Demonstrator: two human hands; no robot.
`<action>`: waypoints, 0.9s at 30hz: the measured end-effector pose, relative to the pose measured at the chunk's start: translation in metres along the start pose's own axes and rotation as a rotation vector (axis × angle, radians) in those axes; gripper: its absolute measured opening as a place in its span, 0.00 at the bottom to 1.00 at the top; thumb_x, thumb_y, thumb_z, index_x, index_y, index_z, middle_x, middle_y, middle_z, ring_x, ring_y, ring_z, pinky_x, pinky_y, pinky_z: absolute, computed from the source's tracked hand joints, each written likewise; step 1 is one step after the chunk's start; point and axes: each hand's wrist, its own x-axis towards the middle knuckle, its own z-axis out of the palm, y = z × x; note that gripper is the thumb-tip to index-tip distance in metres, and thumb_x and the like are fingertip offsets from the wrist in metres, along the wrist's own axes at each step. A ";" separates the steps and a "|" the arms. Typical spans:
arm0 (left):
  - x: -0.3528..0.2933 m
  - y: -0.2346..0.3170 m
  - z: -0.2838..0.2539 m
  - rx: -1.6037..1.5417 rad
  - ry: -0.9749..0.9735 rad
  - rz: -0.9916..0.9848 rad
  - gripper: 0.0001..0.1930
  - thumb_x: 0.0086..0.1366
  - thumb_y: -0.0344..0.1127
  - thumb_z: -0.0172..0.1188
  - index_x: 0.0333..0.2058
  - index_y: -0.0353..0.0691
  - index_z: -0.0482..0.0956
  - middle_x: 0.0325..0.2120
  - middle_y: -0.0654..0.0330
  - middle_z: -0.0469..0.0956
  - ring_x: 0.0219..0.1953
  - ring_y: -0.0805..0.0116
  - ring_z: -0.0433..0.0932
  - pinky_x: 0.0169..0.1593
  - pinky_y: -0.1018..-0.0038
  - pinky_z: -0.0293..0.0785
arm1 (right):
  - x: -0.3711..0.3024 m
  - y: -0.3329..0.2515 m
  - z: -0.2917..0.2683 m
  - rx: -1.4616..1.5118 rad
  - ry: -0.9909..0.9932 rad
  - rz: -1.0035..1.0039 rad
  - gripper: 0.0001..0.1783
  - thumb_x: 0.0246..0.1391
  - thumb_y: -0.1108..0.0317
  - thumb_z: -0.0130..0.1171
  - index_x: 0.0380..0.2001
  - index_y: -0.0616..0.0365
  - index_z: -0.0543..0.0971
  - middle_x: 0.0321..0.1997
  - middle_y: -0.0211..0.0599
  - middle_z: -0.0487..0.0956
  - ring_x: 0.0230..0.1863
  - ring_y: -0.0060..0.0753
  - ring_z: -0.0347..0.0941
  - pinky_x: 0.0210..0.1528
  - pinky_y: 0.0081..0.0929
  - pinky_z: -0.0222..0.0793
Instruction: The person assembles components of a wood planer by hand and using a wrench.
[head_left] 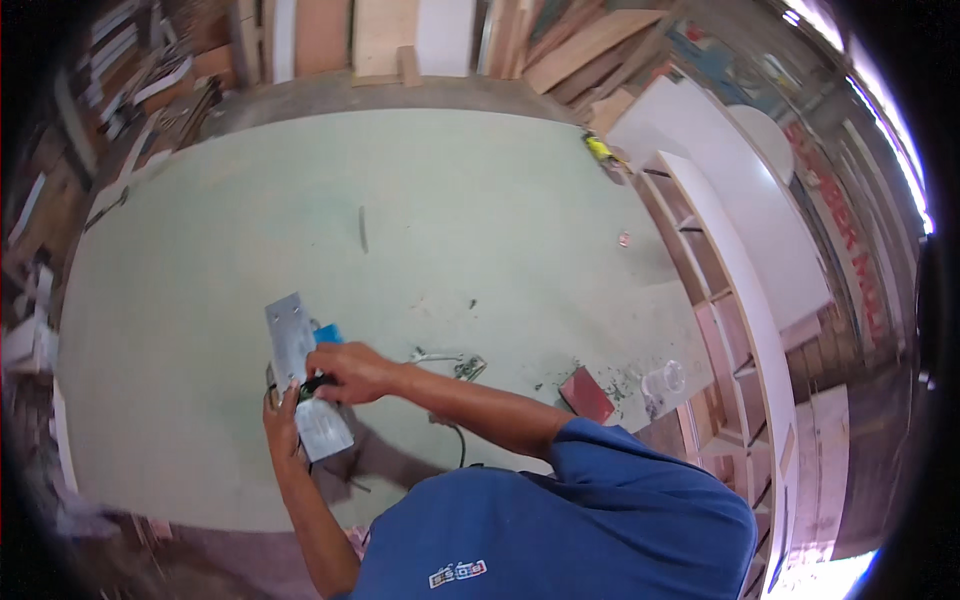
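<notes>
An upturned electric planer lies on the pale green table, its two flat silvery sole plates facing up and part of its blue body showing behind my right hand. My left hand grips the planer's near left side, thumb up by the gap between the plates. Over that same gap, my right hand is closed, its fingertips pinched at a small dark piece. What exactly they hold is too small to make out. To the right of my hands lie a wrench and a small metal part.
A dark red flat block and a clear cup sit at the table's right among dark crumbs. A yellow-green tool rests at the far right corner. A white shelf frame stands along the right edge. Boards lean beyond the far edge.
</notes>
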 end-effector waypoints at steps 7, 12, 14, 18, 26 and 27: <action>0.006 -0.007 -0.021 -0.047 -0.006 -0.112 0.37 0.58 0.46 0.76 0.57 0.28 0.71 0.44 0.51 0.80 0.43 0.66 0.81 0.45 0.69 0.79 | 0.011 0.009 0.014 -0.042 -0.051 0.080 0.18 0.51 0.56 0.74 0.30 0.57 0.78 0.28 0.40 0.77 0.28 0.41 0.73 0.33 0.37 0.70; 0.013 -0.017 -0.023 0.029 0.033 -0.053 0.31 0.61 0.42 0.74 0.55 0.31 0.72 0.41 0.56 0.80 0.40 0.69 0.82 0.42 0.69 0.81 | 0.011 0.001 0.007 0.064 -0.080 0.031 0.15 0.54 0.62 0.73 0.32 0.59 0.78 0.27 0.32 0.77 0.28 0.29 0.72 0.31 0.31 0.69; 0.013 -0.019 -0.023 -0.020 -0.002 -0.057 0.32 0.61 0.42 0.73 0.56 0.30 0.71 0.42 0.55 0.80 0.40 0.68 0.82 0.43 0.68 0.81 | 0.012 0.003 0.008 0.130 -0.131 0.089 0.12 0.54 0.62 0.70 0.34 0.56 0.80 0.33 0.37 0.79 0.35 0.40 0.78 0.38 0.35 0.71; 0.010 -0.019 -0.023 0.022 0.045 -0.133 0.37 0.56 0.49 0.76 0.55 0.29 0.74 0.46 0.52 0.81 0.47 0.64 0.79 0.54 0.68 0.74 | 0.015 -0.005 0.005 0.003 -0.185 0.189 0.08 0.55 0.66 0.68 0.35 0.56 0.80 0.36 0.38 0.79 0.35 0.40 0.78 0.39 0.36 0.72; 0.012 -0.016 -0.020 0.030 0.008 -0.039 0.34 0.60 0.43 0.74 0.58 0.29 0.70 0.43 0.54 0.80 0.42 0.67 0.82 0.45 0.68 0.80 | 0.013 0.004 0.006 0.066 -0.139 0.008 0.07 0.58 0.71 0.66 0.37 0.61 0.78 0.31 0.34 0.80 0.32 0.31 0.78 0.36 0.28 0.73; 0.011 -0.014 -0.020 0.028 0.008 -0.040 0.34 0.60 0.43 0.74 0.58 0.29 0.70 0.43 0.54 0.80 0.42 0.67 0.82 0.45 0.68 0.80 | 0.013 0.005 0.007 0.065 -0.140 0.010 0.07 0.58 0.71 0.66 0.37 0.61 0.78 0.31 0.34 0.80 0.32 0.31 0.78 0.36 0.28 0.73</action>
